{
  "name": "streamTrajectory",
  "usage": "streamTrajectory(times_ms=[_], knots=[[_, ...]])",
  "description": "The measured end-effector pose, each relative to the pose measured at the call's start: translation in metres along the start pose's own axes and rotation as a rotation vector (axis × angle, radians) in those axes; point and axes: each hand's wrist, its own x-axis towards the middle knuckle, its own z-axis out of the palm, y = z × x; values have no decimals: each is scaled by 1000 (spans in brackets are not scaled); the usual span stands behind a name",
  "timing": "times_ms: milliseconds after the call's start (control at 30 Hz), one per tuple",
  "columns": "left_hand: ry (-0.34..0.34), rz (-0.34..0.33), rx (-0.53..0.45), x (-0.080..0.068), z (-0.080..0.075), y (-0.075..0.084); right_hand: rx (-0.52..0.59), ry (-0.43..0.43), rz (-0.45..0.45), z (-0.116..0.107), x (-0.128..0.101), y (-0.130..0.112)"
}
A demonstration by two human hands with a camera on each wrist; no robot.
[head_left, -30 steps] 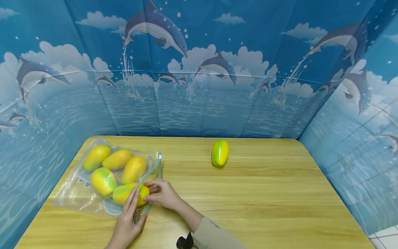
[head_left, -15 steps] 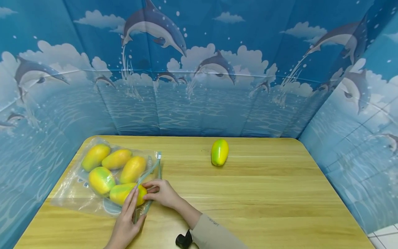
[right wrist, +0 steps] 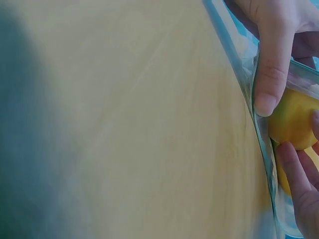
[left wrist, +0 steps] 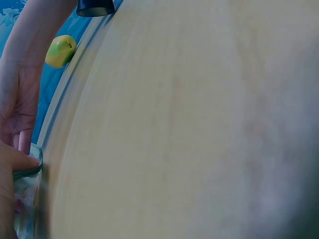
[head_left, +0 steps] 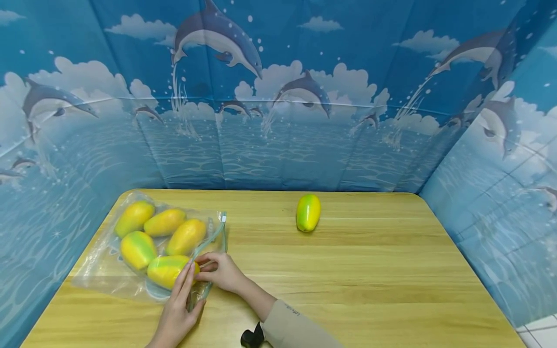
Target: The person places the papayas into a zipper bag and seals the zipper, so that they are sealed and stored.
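Observation:
A clear zip bag [head_left: 109, 278] with a teal zip edge [head_left: 215, 237] lies on the left of the table, holding several yellow-green mangoes [head_left: 138, 250]. My left hand [head_left: 178, 307] grips the bag's near mouth edge, fingers on top and thumb below; that thumb [right wrist: 273, 74] lies along the rim in the right wrist view. In the mouth, my right hand [head_left: 223, 273] holds the end of the nearest mango [head_left: 167, 271], thumb and fingers on either side of it. The right wrist view shows that mango [right wrist: 294, 117] under the zip edge, touched by the fingertips.
Another mango [head_left: 308, 213] stands alone toward the table's back middle. A black device [head_left: 252, 336] sits by the right sleeve at the front edge. A blue dolphin-print curtain [head_left: 278, 159] rises behind the wooden table [head_left: 370, 275].
My right hand and the nearest mango have moved left, deeper into the bag. The mango beside it has shifted slightly left too. My left hand stays on the bag's edge.

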Motion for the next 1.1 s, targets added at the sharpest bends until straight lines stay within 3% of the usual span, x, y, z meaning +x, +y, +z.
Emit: streamTrajectory(times_ms=[233,367,500,633,833,967,1100], knots=[[17,21,-5,1,1,0,46,-40,47,-9,-5,-4],[16,25,-5,1,0,1,75,32,68,-21,-11,-8],[18,13,-9,1,0,1,123,230,43,-42,-18,-19],[19,4,-11,0,0,1,144,490,-33,-68,-20,-24],[20,-1,-33,0,0,0,-64,916,-141,-105,-21,4],[18,-2,-27,0,1,0,-209,1130,-98,-126,-28,17],[18,-2,-19,0,2,-1,-253,1259,-10,-142,-33,29]])
